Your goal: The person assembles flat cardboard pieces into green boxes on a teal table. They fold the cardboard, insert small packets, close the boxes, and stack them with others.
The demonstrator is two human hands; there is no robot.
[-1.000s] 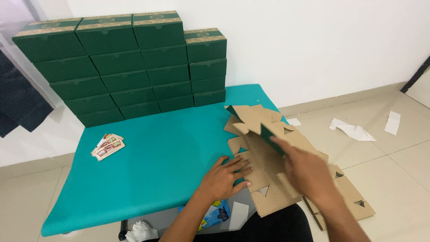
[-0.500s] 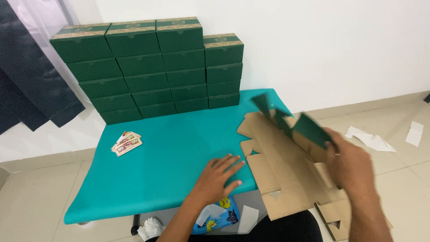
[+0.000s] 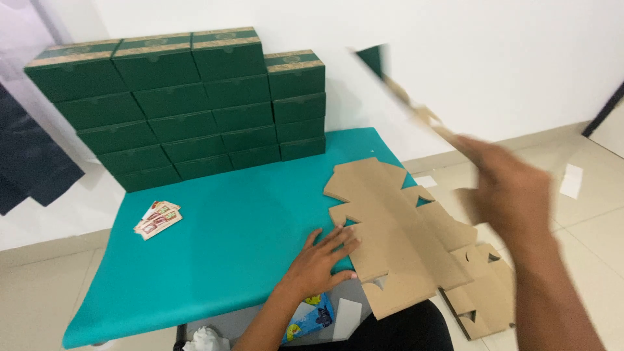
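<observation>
Head view: my left hand (image 3: 322, 260) lies open, pinning the stack of flat brown cardboard box blanks (image 3: 396, 240) to the teal desk (image 3: 240, 227), while my right hand (image 3: 513, 188) grips one lifted, blurred green-faced blank (image 3: 396, 84).

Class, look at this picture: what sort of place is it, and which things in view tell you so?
Probably a small box-assembly workspace in a plain tiled room. A stack of finished dark green boxes stands against the white wall, flat die-cut brown cardboard blanks lie on the teal-covered table, and the right hand lifts one blank.
</observation>
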